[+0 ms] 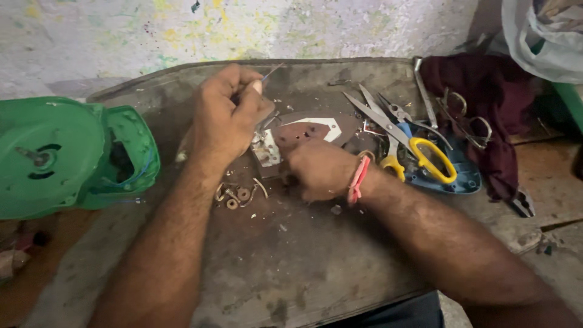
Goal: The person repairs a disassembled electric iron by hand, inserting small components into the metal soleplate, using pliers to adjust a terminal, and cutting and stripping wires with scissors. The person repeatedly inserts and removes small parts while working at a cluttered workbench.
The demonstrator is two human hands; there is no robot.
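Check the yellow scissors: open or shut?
Open. The yellow scissors lie flat on the bench, blades spread apart in a V toward the wall.

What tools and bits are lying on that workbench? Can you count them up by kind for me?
Yellow-handled scissors: 1
Bare metal scissors: 1
Pliers: 1
Green plastic housing: 1
Dark red cloth: 1
Iron soleplate: 1
Blue plastic part: 1
Small rings and washers: about 3, hard to tell
Total: about 10
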